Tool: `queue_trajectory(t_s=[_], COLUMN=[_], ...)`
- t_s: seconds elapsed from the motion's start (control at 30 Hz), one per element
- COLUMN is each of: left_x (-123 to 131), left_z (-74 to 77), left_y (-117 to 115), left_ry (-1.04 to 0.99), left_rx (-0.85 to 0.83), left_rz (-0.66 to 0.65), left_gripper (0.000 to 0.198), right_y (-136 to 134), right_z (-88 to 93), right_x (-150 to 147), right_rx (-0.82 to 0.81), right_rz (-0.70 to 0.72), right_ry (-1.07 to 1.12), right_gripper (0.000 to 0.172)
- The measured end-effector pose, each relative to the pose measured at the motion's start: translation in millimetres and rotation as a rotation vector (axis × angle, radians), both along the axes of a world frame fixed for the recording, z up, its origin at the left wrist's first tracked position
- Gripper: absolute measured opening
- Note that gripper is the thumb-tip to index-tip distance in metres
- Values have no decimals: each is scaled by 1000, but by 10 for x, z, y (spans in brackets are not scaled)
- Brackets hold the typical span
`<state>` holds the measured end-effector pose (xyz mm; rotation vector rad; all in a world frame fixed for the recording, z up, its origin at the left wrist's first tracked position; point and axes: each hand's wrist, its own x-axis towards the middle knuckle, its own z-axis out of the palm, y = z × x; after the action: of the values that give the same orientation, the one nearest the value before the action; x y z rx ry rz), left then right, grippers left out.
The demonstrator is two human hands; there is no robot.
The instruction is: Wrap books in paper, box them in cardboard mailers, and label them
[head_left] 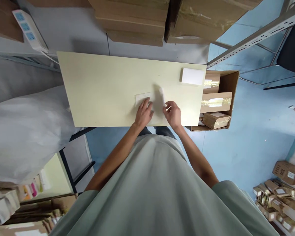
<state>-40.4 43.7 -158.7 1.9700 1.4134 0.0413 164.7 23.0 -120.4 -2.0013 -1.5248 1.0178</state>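
A pale yellow table [100, 88] lies below me. My left hand [144, 113] rests with fingers spread flat on a thin white sheet or flat packet [143, 97] near the table's front edge. My right hand [173, 113] is curled, its fingers pinched on a small white piece [161, 95] that is blurred by motion; I cannot make out what it is. A white rectangular box [192, 76] lies at the table's far right corner, apart from both hands.
An open cardboard carton [232, 86] with small taped brown boxes stands at the table's right end. Stacked cartons [135, 23] sit behind the table. A power strip [27, 28] lies far left. A large grey bag [22, 134] is at left. More small boxes [277, 196] lie on the blue floor.
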Motion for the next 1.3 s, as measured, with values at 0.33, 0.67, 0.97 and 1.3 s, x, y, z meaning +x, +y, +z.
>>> queue_trajectory(t_s=[0.33, 0.67, 0.97, 1.3], left_x=[-452, -140, 183, 268], left_z=[57, 63, 1, 6], left_y=[-91, -326, -374, -274], left_ry=[57, 7, 6, -27], left_rx=[11, 33, 7, -1], left_rz=[-27, 61, 91, 102], left_gripper=[65, 67, 74, 58], right_y=[53, -6, -86, -149], right_z=[-498, -436, -445, 30], right_x=[-916, -216, 138, -127], right_rx=[-160, -27, -153, 2], right_rz=[292, 135, -42, 131], right_ry=[-246, -128, 84, -110], right_gripper=[20, 26, 25, 20])
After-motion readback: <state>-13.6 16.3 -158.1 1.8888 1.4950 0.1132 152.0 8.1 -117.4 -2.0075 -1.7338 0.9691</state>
